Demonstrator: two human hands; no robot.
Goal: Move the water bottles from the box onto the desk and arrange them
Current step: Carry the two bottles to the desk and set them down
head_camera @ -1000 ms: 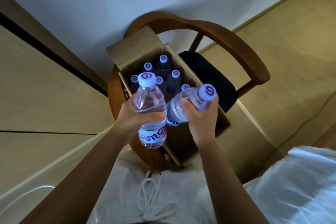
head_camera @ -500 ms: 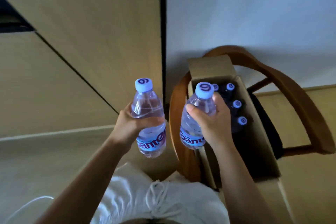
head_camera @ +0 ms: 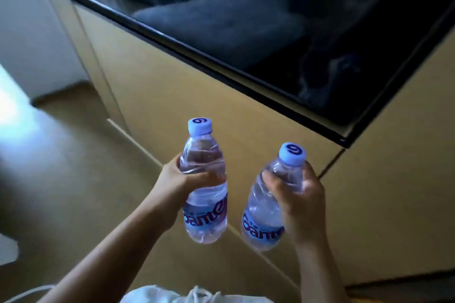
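Two clear water bottles are all we carry here, one in each hand, held in the air over a tan wood floor (head_camera: 73,192). Beyond our hands stands a pale beige cabinet front (head_camera: 197,96), and above it a dark glossy panel (head_camera: 270,19) in a black frame, which gives back a blurred reflection of a room. Off beyond our left hand a white wall (head_camera: 29,32) meets the floor.

The left bottle (head_camera: 205,194) stands nearly upright, light blue cap (head_camera: 200,126) on top with a purple swirl mark, and a blue label with purple lettering low on its body. Our left hand (head_camera: 177,187) wraps its middle, thumb across the near side. The right bottle (head_camera: 268,206) tilts, its cap (head_camera: 292,154) leaning away to the right. Our right hand (head_camera: 300,202) grips its upper part just under the cap, fingers curled round. The bottles are near each other but apart. Both look filled with water, caps on.

Below our wrists we see white clothing with a drawstring (head_camera: 197,295)
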